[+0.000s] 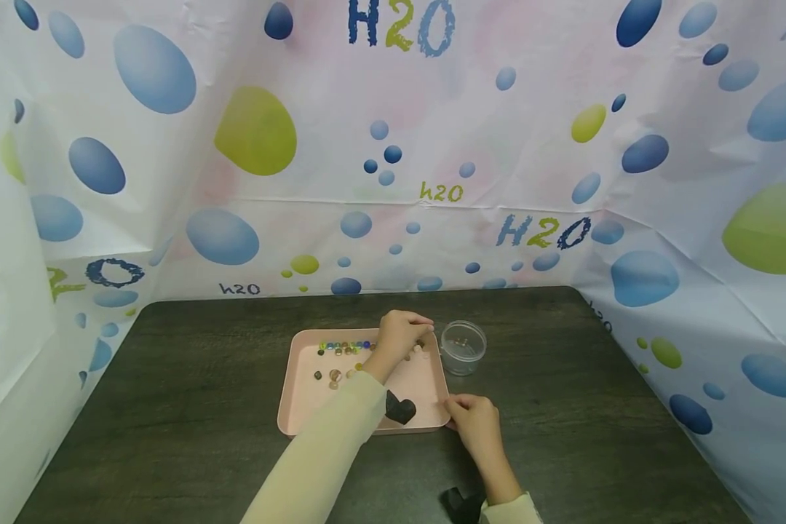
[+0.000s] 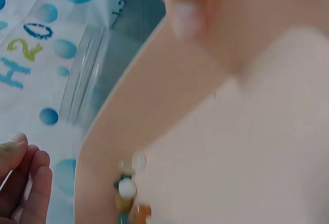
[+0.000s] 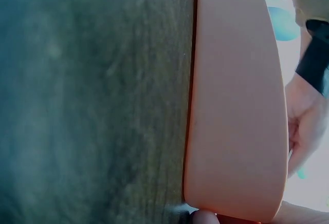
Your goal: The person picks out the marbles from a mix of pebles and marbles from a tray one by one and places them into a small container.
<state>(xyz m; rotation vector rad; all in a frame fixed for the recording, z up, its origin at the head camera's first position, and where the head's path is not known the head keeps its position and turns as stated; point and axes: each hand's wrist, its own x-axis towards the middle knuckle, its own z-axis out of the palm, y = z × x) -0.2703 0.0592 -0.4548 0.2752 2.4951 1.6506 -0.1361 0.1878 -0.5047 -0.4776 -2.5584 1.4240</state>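
Observation:
My left hand (image 1: 401, 336) reaches over the far right corner of the pink tray (image 1: 304, 407), its thumb and fingertips drawn together beside the clear round jar (image 1: 463, 364). In the left wrist view the left hand (image 2: 25, 183) shows at the lower left; I cannot tell whether a small piece is between its fingers. My right hand (image 1: 477, 423) pinches the tray's near right corner, with a fingertip (image 3: 205, 217) low against its outer wall. White (image 2: 127, 188) and orange (image 2: 141, 213) beads lie along the tray's side. A few tiny pieces show inside the jar.
Glass beads (image 1: 345, 348) form a row by the tray's far edge, and several loose beads (image 1: 335, 376) lie nearer its middle. Dark wrist-worn devices sit at the left wrist (image 1: 401, 410) and right wrist (image 1: 461, 503). A patterned sheet (image 1: 399, 240) surrounds the dark table (image 1: 576, 407).

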